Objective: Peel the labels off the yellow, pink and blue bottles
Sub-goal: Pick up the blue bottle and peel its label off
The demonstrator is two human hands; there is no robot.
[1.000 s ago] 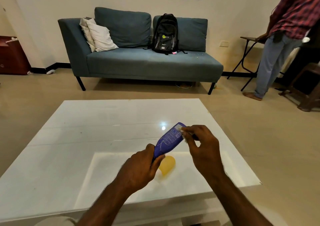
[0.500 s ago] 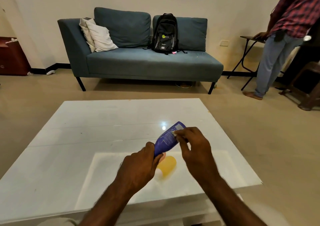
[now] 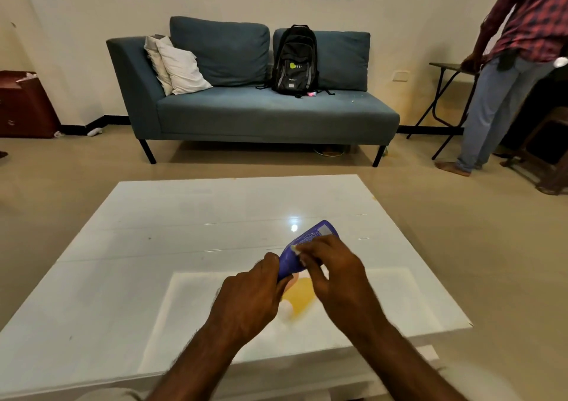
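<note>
I hold a blue bottle [image 3: 309, 244] tilted up to the right above the white table [image 3: 184, 247]. My left hand [image 3: 249, 299] grips its lower end. My right hand [image 3: 335, 271] lies over the bottle's middle, fingertips pinching at the printed label near its left edge. Under my hands the yellow bottle [image 3: 299, 297] lies on the table, partly hidden. A sliver of pink [image 3: 292, 280] shows beside it, too covered to tell what it is.
A blue sofa [image 3: 261, 111] with a black backpack [image 3: 295, 59] stands beyond the table. A person [image 3: 516, 62] stands at the far right by a folding table [image 3: 445, 68]. A dark red box [image 3: 24, 105] sits at the left wall.
My right hand has slid from the bottle's upper tip down to its middle along the label. The bottle has dropped slightly and my left hand keeps its grip.
</note>
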